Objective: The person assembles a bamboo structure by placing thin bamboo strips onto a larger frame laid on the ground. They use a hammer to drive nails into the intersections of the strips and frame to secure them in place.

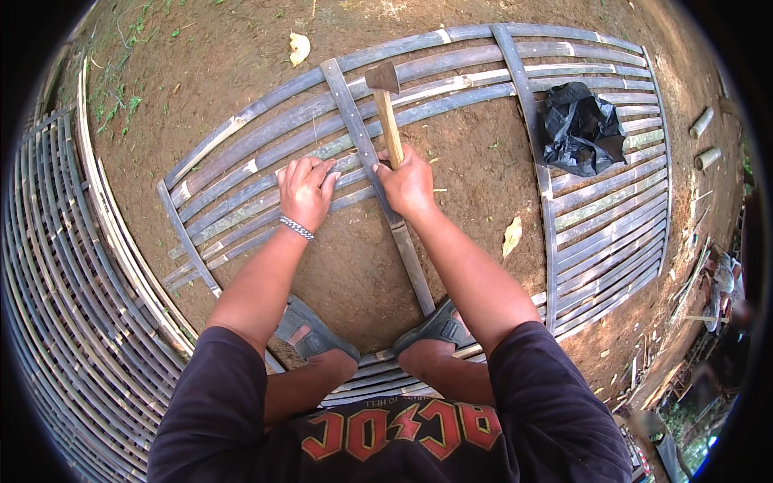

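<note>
A panel of grey bamboo slats (266, 153) lies on bare brown earth, crossed by an upright batten (354, 129). My left hand (304, 191), with a metal bracelet on the wrist, presses flat on the slats just left of that batten. My right hand (408, 183) grips the wooden handle of a hammer (388, 109). Its dark metal head points away from me and rests above the slats near the batten. I am squatting, with both sandalled feet (318, 334) on the panel's near edge.
A crumpled black plastic bag (581, 129) lies on the slats at the right. A second finished slat panel (56, 306) lies at the left. Dry leaves (511, 236) lie on the earth. Short bamboo pieces (702, 122) and scrap lie at the far right.
</note>
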### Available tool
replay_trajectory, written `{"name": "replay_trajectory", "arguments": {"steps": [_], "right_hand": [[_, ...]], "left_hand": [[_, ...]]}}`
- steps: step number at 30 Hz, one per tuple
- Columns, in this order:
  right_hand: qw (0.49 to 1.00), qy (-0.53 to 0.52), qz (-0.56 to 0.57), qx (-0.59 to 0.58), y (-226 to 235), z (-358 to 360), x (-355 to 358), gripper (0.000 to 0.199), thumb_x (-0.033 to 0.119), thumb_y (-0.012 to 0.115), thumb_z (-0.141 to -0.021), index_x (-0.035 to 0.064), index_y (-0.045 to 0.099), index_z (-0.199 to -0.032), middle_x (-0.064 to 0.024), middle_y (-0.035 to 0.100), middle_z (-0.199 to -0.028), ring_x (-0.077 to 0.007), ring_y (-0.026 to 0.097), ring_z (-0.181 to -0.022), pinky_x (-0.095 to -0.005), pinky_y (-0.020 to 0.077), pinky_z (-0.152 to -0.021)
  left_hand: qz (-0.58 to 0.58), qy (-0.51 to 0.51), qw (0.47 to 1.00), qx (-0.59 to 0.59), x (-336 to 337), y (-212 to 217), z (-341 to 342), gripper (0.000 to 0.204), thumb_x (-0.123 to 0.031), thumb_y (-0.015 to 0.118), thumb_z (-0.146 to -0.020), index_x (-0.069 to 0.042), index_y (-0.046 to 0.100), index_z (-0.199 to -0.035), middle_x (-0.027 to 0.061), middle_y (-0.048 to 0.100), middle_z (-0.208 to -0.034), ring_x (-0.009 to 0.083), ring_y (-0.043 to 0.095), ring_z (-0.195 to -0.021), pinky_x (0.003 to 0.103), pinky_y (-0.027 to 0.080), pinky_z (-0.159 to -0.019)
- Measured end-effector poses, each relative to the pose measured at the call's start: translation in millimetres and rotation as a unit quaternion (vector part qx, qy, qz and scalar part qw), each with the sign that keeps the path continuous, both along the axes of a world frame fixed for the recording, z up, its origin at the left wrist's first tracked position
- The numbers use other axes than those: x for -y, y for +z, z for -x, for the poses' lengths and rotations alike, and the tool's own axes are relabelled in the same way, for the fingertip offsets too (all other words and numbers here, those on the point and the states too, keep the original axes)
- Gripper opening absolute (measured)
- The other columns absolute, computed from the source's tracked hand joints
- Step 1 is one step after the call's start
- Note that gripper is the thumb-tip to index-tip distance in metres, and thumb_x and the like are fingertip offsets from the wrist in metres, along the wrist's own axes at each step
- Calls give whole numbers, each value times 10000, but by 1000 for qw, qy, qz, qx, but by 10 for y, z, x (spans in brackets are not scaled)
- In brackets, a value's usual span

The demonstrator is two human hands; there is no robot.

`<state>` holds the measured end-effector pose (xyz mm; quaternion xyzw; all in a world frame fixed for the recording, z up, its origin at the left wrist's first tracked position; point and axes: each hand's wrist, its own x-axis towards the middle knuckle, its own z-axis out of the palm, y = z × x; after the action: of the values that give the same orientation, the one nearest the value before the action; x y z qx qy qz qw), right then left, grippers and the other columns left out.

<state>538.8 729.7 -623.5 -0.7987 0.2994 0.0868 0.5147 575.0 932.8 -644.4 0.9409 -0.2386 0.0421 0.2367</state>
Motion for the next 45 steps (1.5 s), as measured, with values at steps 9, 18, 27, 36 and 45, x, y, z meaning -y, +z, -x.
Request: {"name": "replay_trajectory", "arguments": {"steps": [9,18,27,36,45], "right_hand": [[1000,5,19,-24,6,-24,-25,286,195,800,-822,68,697,-1057,-208,738,-953,-371,722,-929,-428,544,-854],[1000,-8,18,-17,-5,-16,-76,278,186,798,-829,61,698,-1057,-190,739,-958,-341,719,-915,-400,536,-855],[999,-5,35,-37,1,-42,-102,258,165,797,-844,51,690,-1050,-160,738,-969,-276,709,-901,-373,528,-853],[997,38,64,-8,-27,-11,-92,266,176,788,-867,32,675,-1061,-166,734,-968,-270,707,-877,-369,533,-833],[945,282,140,87,324,654,720,249,209,666,-974,49,612,-1157,-200,682,-890,-457,675,-819,-501,538,-734]], "left_hand": [[33,17,999,7,6,-53,26,256,-166,823,-785,-131,774,-1034,27,658,-977,232,603,-961,393,415,-877],[41,30,998,-26,-10,-40,29,233,-218,791,-815,-138,767,-1032,0,647,-982,224,594,-992,412,397,-913],[52,186,981,15,235,-120,-210,478,-165,630,-908,-101,546,-1375,135,474,-1493,341,373,-1429,535,212,-1171],[-5,274,961,-46,517,-277,-423,554,-285,565,-976,-54,438,-1463,173,328,-1612,365,228,-1523,599,100,-1235],[-32,275,958,-79,517,-263,-441,564,-339,539,-995,-99,445,-1497,127,287,-1644,320,183,-1545,584,87,-1246]]}}
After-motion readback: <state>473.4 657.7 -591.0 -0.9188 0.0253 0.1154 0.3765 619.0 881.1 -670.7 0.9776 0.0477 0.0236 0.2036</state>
